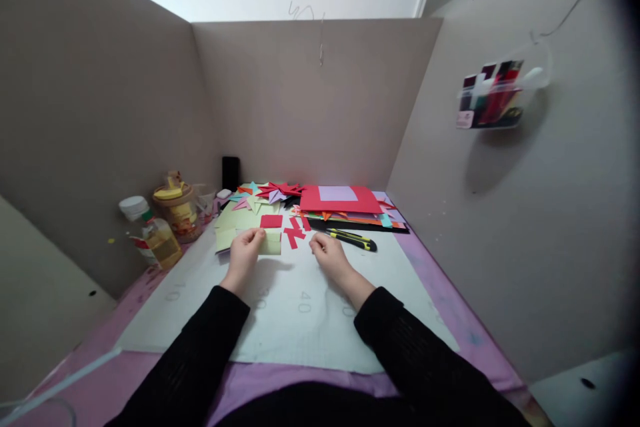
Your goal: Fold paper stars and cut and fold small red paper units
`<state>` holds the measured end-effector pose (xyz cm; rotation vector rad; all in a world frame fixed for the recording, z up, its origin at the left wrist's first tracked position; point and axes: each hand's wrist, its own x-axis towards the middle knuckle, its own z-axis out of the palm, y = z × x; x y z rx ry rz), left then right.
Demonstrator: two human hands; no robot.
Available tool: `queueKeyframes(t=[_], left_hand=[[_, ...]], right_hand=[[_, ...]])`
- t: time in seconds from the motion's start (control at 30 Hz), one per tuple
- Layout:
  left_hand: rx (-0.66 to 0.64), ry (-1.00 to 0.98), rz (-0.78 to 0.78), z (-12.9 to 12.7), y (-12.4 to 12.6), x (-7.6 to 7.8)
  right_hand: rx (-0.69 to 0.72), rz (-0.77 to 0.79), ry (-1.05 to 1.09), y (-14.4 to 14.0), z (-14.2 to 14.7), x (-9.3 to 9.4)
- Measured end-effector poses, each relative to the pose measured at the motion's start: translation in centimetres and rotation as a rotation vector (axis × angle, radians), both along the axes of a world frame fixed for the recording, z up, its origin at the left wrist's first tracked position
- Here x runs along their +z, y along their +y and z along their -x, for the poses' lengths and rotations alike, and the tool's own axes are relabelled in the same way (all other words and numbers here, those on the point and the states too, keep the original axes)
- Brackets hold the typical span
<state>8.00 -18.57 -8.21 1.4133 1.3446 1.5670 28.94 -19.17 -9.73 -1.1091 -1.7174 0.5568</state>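
Between the thumb and fingers of my left hand (244,255) is a folded piece of pale green paper (271,244), held just above the white mat. Part of the paper is hidden behind that hand. My right hand (330,257) is closed with its fingers curled, a short way to the right; whether anything small is pinched in it cannot be made out. Several cut red paper strips (294,234) and a red paper piece (271,221) lie beyond the hands. A black and yellow utility knife (353,239) rests just past my right hand.
Folded paper stars (280,191) and a stack of coloured paper with a red sheet (367,200) are at the back. A glue bottle (163,243), a lidded jar (181,213) and a clear cup (205,200) stand left. Grey partitions (315,100) surround the white mat (285,330).
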Motion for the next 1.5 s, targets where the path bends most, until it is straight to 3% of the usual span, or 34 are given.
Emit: queueKeyframes(t=[0.1, 0.17, 0.27, 0.37, 0.47, 0.57, 0.67, 0.9, 1.03, 1.23, 1.5], left_hand=[[-0.09, -0.339, 0.083, -0.9, 0.2, -0.6], [-0.171, -0.555, 0.118, -2.1, -0.2, -0.8], [-0.286, -0.685, 0.156, -3.3, -0.9, -0.7], [-0.362, -0.598, 0.163, -3.3, -1.3, -0.6], [-0.399, -0.34, 0.113, -2.9, -1.6, -0.5], [-0.381, -0.085, 0.065, -2.8, -2.0, 0.0], [-0.333, 0.032, 0.052, -3.1, -2.5, 0.5], [-0.311, 0.054, 0.08, -3.1, -2.7, 0.1], [-0.323, 0.026, 0.057, -3.2, -2.7, 0.2], [-0.263, -0.191, 0.077, -3.1, -2.3, -0.2], [-0.297, 0.0, 0.076, -3.3, -2.5, 0.1]], right_hand=[[0.081, 0.079, 0.21, -0.3, 1.6, 0.0], [0.121, 0.113, 0.217, -0.6, 3.0, 0.0], [0.073, 0.11, 0.231, -1.0, 4.0, 0.3], [-0.005, 0.043, 0.249, -1.1, 3.3, 0.8], [-0.012, -0.09, 0.14, -1.1, 2.1, 1.1], [0.03, -0.209, -0.081, -1.1, 1.5, 0.9], [0.052, -0.228, -0.189, -1.3, 1.5, 0.7], [0.049, -0.161, 0.107, -1.9, 1.9, 1.5], [0.049, -0.164, 0.065, -2.0, 1.9, 1.8], [0.025, -0.088, -0.007, -1.8, 2.4, 0.9], [-0.02, -0.171, -0.334, -2.0, 2.6, 0.4]])
